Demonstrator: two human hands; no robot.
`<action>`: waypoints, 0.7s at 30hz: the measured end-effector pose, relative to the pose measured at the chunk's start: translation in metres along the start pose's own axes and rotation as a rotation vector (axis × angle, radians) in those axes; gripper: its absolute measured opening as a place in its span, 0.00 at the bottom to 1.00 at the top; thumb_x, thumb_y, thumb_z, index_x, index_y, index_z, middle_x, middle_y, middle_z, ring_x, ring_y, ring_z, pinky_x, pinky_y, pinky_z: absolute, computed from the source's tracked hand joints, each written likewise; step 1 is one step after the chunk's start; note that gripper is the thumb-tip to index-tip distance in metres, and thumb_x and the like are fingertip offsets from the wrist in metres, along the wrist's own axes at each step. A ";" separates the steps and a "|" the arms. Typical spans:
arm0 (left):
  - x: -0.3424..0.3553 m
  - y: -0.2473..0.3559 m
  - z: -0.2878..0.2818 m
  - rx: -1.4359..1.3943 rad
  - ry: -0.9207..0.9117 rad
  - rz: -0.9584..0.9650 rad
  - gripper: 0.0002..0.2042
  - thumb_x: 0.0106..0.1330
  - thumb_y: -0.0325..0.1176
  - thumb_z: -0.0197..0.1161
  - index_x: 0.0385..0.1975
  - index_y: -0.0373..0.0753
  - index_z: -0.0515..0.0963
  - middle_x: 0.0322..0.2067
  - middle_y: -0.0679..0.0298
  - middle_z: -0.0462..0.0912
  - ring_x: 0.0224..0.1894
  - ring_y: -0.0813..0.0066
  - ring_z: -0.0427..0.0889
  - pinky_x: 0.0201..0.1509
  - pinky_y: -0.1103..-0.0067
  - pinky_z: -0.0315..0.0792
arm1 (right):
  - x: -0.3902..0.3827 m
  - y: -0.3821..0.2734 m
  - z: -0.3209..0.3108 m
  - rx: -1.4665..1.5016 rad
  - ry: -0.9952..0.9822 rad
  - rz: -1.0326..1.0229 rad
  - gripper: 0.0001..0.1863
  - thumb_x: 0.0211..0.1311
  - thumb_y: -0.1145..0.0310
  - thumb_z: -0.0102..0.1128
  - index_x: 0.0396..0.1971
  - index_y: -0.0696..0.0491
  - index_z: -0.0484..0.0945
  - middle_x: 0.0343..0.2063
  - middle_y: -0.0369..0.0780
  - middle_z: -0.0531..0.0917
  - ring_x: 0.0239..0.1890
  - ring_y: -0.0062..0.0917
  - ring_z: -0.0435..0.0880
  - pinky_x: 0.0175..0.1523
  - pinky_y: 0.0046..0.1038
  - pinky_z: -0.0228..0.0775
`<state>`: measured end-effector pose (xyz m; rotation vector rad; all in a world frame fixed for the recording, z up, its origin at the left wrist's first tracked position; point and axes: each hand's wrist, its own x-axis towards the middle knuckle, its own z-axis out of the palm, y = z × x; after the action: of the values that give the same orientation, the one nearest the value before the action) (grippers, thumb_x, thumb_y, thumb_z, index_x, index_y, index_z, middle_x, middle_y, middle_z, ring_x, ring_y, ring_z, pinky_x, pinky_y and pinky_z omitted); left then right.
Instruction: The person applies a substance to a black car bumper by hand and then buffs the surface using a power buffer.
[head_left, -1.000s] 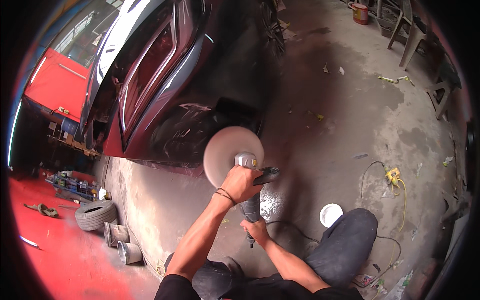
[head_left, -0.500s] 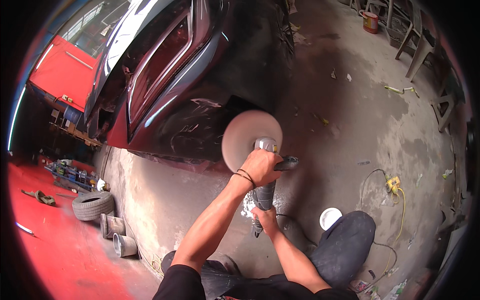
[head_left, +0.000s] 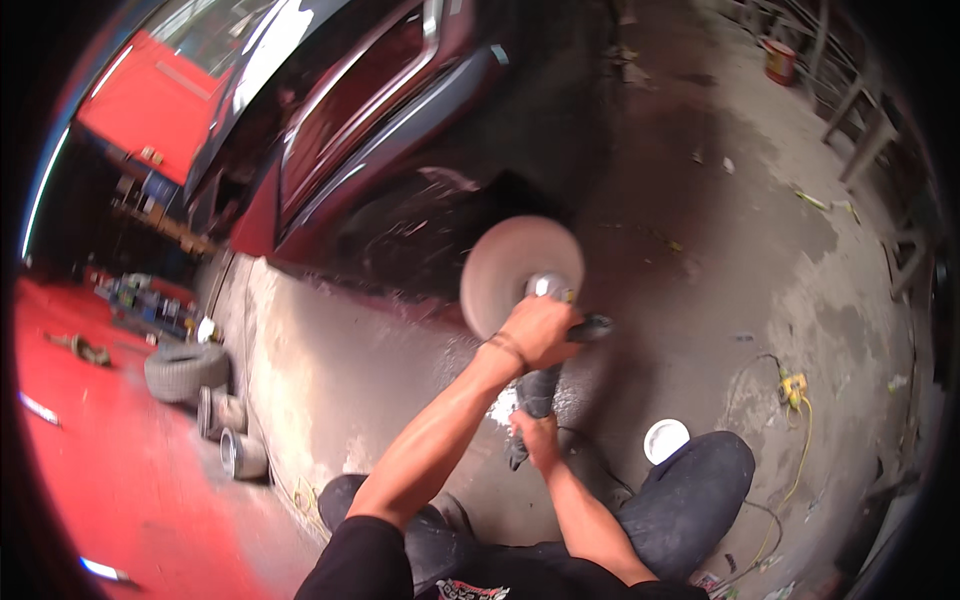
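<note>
Two-handed hold on a polisher point(head_left: 538, 393) beside a dark red car point(head_left: 430, 205)

Nearest, at the bottom of the frame, bent knees point(head_left: 690, 495) spread to either side, apparently leaving the tool room between them. The right hand point(head_left: 537, 437), just below centre, is closed around the polisher's rear end, probably to steer it. Farther up, the left hand point(head_left: 540, 330) is wrapped over its front, near the base of a black side handle point(head_left: 594, 328) jutting right; that placing likely steadies the head and bears its weight.

The polisher lies around the middle of the frame. Its long axis runs nearly up the picture, the top leaning slightly right, tail toward the person and head toward the car. The round pad point(head_left: 505, 268) caps the upper end, its face blurred, and overlaps the lower edge of the dark bodywork; whether they touch, I cannot tell.

A white dish point(head_left: 667, 441) sits beside the knee at lower right, seemingly kept within reach. Beyond, a yellow socket block point(head_left: 794, 388) lies at right, a tyre point(head_left: 187, 372) and two buckets point(head_left: 243, 455) at left, and a red pail point(head_left: 779, 62) at upper right.
</note>
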<state>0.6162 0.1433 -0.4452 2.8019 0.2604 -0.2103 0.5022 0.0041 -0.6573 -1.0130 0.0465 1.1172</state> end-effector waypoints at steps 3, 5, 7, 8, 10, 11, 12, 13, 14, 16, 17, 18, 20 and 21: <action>0.022 0.008 0.006 0.064 0.055 0.040 0.11 0.53 0.36 0.75 0.33 0.39 0.90 0.28 0.49 0.89 0.37 0.42 0.91 0.47 0.54 0.85 | 0.006 -0.015 -0.005 0.068 -0.038 -0.027 0.04 0.59 0.75 0.71 0.26 0.54 0.83 0.22 0.34 0.83 0.23 0.20 0.81 0.32 0.27 0.73; 0.014 0.003 0.000 0.116 0.067 0.026 0.11 0.54 0.36 0.75 0.34 0.39 0.91 0.28 0.49 0.90 0.37 0.42 0.92 0.47 0.54 0.85 | 0.005 -0.015 0.001 0.096 -0.065 -0.019 0.03 0.59 0.75 0.70 0.28 0.55 0.84 0.22 0.35 0.83 0.24 0.21 0.81 0.33 0.28 0.74; -0.003 -0.004 0.004 0.103 0.060 -0.051 0.12 0.54 0.37 0.77 0.35 0.38 0.91 0.29 0.48 0.90 0.37 0.42 0.92 0.48 0.54 0.85 | -0.003 -0.006 0.005 0.053 -0.121 -0.004 0.02 0.59 0.75 0.69 0.29 0.55 0.84 0.22 0.35 0.83 0.24 0.21 0.81 0.34 0.28 0.74; -0.013 -0.011 0.002 0.107 0.067 -0.057 0.12 0.54 0.37 0.77 0.35 0.38 0.91 0.29 0.48 0.90 0.37 0.42 0.92 0.48 0.54 0.85 | -0.004 -0.003 0.009 0.025 -0.166 0.009 0.02 0.59 0.75 0.69 0.30 0.55 0.84 0.23 0.35 0.83 0.24 0.21 0.81 0.34 0.28 0.73; -0.036 -0.022 -0.005 0.049 0.051 -0.102 0.13 0.54 0.38 0.77 0.36 0.37 0.91 0.29 0.47 0.90 0.37 0.42 0.92 0.48 0.54 0.86 | -0.011 0.006 0.013 -0.055 -0.220 0.055 0.02 0.60 0.76 0.66 0.33 0.55 0.82 0.23 0.35 0.82 0.27 0.22 0.82 0.37 0.29 0.74; -0.045 -0.020 -0.008 0.070 0.050 -0.137 0.14 0.54 0.38 0.77 0.36 0.37 0.91 0.28 0.46 0.90 0.36 0.42 0.92 0.48 0.54 0.86 | -0.013 0.015 0.011 -0.043 -0.258 0.074 0.02 0.61 0.76 0.67 0.33 0.56 0.82 0.24 0.35 0.83 0.27 0.22 0.83 0.37 0.29 0.74; -0.060 -0.019 -0.007 0.090 0.040 -0.179 0.14 0.55 0.39 0.77 0.36 0.37 0.91 0.28 0.46 0.89 0.36 0.42 0.92 0.48 0.54 0.86 | -0.020 0.025 0.017 -0.026 -0.297 0.103 0.03 0.61 0.75 0.68 0.34 0.56 0.83 0.25 0.36 0.83 0.28 0.22 0.83 0.38 0.29 0.75; -0.076 -0.021 -0.006 0.135 0.047 -0.167 0.13 0.55 0.38 0.76 0.36 0.38 0.91 0.27 0.46 0.89 0.35 0.42 0.92 0.47 0.54 0.86 | -0.031 0.033 0.025 -0.023 -0.323 0.151 0.03 0.62 0.75 0.68 0.35 0.56 0.83 0.25 0.36 0.83 0.28 0.22 0.83 0.38 0.29 0.75; -0.087 -0.022 -0.005 0.163 0.044 -0.206 0.12 0.55 0.37 0.75 0.35 0.37 0.91 0.27 0.46 0.89 0.35 0.42 0.92 0.47 0.54 0.86 | -0.040 0.041 0.033 -0.020 -0.347 0.197 0.03 0.63 0.75 0.69 0.35 0.56 0.83 0.26 0.36 0.84 0.29 0.23 0.84 0.39 0.29 0.76; -0.101 -0.020 -0.003 0.265 0.018 -0.270 0.10 0.54 0.35 0.73 0.30 0.36 0.91 0.26 0.45 0.89 0.34 0.43 0.92 0.46 0.54 0.86 | -0.050 0.061 0.047 0.088 -0.460 0.295 0.07 0.63 0.74 0.72 0.39 0.56 0.84 0.27 0.35 0.85 0.27 0.21 0.84 0.37 0.28 0.76; -0.102 -0.017 -0.001 0.287 0.031 -0.280 0.08 0.53 0.33 0.72 0.25 0.35 0.89 0.25 0.44 0.88 0.33 0.42 0.92 0.46 0.55 0.86 | -0.053 0.069 0.054 0.147 -0.482 0.310 0.08 0.63 0.74 0.72 0.40 0.55 0.84 0.28 0.36 0.85 0.28 0.22 0.84 0.38 0.28 0.77; -0.107 -0.016 -0.004 0.292 0.020 -0.291 0.08 0.53 0.33 0.72 0.25 0.35 0.89 0.25 0.44 0.88 0.33 0.42 0.92 0.46 0.55 0.86 | -0.064 0.075 0.069 0.210 -0.522 0.338 0.08 0.63 0.75 0.71 0.41 0.55 0.84 0.29 0.37 0.85 0.29 0.22 0.85 0.39 0.29 0.78; -0.109 -0.015 -0.005 0.342 0.029 -0.299 0.07 0.52 0.32 0.71 0.23 0.34 0.88 0.24 0.44 0.88 0.32 0.41 0.92 0.45 0.55 0.86 | -0.081 0.061 0.096 0.295 -0.491 0.368 0.09 0.63 0.75 0.71 0.42 0.55 0.83 0.29 0.37 0.85 0.31 0.23 0.85 0.41 0.30 0.79; -0.104 -0.012 -0.010 0.318 0.021 -0.263 0.07 0.51 0.31 0.71 0.22 0.33 0.88 0.25 0.44 0.89 0.33 0.42 0.92 0.44 0.55 0.86 | -0.079 0.061 0.102 0.336 -0.472 0.372 0.10 0.63 0.74 0.71 0.43 0.55 0.83 0.30 0.38 0.85 0.32 0.23 0.86 0.42 0.31 0.79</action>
<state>0.5135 0.1416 -0.4214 3.0764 0.6554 -0.3059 0.3732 0.0211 -0.5988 -0.4314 0.0415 1.6045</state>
